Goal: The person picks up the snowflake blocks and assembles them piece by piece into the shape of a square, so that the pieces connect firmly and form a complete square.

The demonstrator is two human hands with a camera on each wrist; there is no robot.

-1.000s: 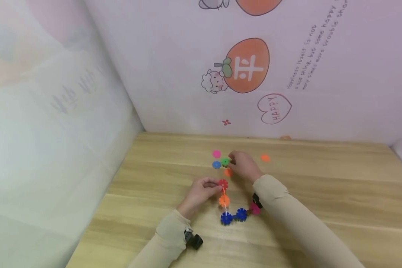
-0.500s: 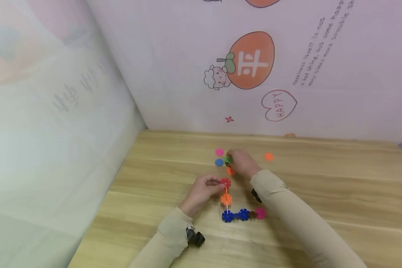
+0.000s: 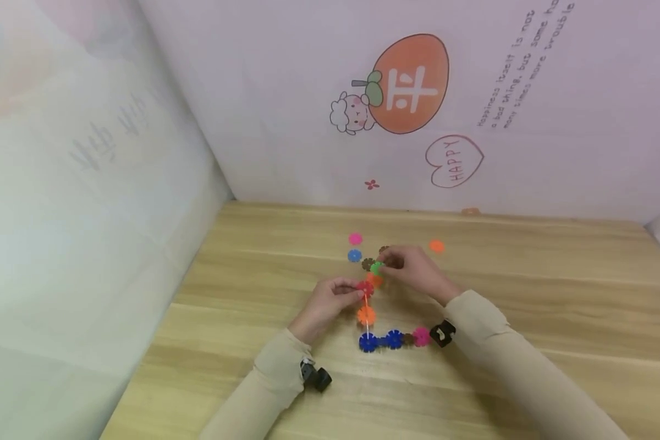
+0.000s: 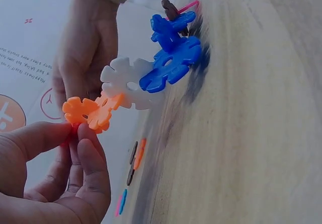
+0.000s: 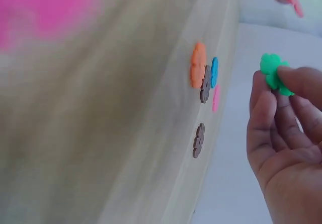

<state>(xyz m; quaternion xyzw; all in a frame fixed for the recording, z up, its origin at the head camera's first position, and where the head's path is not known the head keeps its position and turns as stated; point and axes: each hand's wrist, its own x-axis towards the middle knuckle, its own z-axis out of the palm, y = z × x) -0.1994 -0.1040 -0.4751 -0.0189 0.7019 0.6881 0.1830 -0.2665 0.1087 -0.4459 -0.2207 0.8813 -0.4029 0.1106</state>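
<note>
Currently, the left hand (image 3: 328, 300) pinches the red disc (image 3: 365, 289) at one end of the linked disc chain (image 3: 366, 316); the right hand (image 3: 418, 270) grasps the green disc (image 5: 272, 69) between thumb and fingers, raised above the wooden table (image 3: 253, 256), near but apart from the red disc

Soft light, blurry pink disc (image 5: 50, 5)

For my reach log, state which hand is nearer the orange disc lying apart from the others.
Right. The right hand is just left of the orange disc; the left hand is much farther left.
</note>
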